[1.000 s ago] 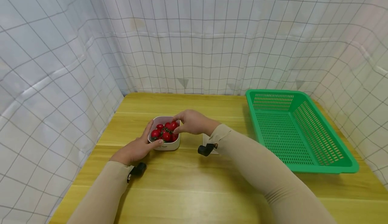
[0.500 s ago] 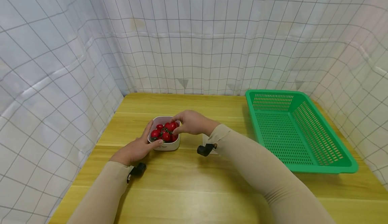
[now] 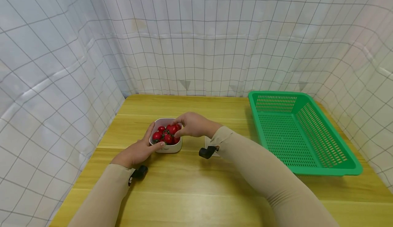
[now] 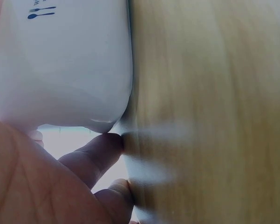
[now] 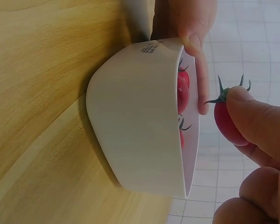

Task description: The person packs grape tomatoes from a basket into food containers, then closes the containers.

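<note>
A white rounded-square container [image 3: 172, 149] stands on the table with several red cherry tomatoes [image 3: 157, 136] inside. My left hand [image 3: 138, 151] holds it from the left, thumb over the near rim and fingers along the far left side. Between thumb and fingers of my right hand [image 3: 196, 124] a cherry tomato [image 5: 227, 123] is pinched. The right wrist view shows its green calyx and that it is just above the container's opening. In the left wrist view, the container's wall [image 4: 79, 65] with a fork-and-spoon print is close to the left palm.
A green slotted plastic basket [image 3: 260, 131] stands at the right of the wooden table [image 3: 184, 193]. Partly hidden under my right wrist lies a flat white piece [image 3: 208, 141]. White grid-patterned curtains [image 3: 196, 49] enclose the table at the back and sides.
My right hand and the pinched cherry tomato have shifted very slightly left over the container. The left hand keeps its hold in the same place.
</note>
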Tool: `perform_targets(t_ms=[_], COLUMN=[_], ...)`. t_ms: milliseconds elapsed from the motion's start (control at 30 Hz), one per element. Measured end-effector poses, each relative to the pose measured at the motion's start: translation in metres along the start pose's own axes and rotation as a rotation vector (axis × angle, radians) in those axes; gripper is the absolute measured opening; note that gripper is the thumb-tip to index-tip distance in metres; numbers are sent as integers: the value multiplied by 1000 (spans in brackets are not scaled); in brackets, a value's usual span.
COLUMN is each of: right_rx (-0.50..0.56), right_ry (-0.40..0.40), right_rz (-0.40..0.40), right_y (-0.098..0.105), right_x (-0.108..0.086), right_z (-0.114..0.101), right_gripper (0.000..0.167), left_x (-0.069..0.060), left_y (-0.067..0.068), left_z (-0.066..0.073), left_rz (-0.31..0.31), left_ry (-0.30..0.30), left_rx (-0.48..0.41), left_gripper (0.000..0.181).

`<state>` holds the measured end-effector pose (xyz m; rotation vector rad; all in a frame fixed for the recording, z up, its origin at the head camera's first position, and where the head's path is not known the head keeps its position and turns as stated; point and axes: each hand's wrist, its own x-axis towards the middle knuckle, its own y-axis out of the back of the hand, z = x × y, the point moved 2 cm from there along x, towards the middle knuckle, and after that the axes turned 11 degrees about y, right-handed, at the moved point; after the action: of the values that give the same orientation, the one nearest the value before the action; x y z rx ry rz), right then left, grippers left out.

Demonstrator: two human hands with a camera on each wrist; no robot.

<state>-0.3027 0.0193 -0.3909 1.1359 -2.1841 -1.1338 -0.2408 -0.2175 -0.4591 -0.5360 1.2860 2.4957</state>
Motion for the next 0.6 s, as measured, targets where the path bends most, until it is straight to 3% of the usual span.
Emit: perform_targets(t_ms=[600], right_rx=[-2], right_ry=[-15], right_rz=[-8], right_y=[1], right_x=[-1], right_z=[3], right_gripper=[50], left_x=[-4], left_y=[1], left_z=[2], left_rz=[-7], left_ry=[-10], left_rx=[18], left_gripper=[108])
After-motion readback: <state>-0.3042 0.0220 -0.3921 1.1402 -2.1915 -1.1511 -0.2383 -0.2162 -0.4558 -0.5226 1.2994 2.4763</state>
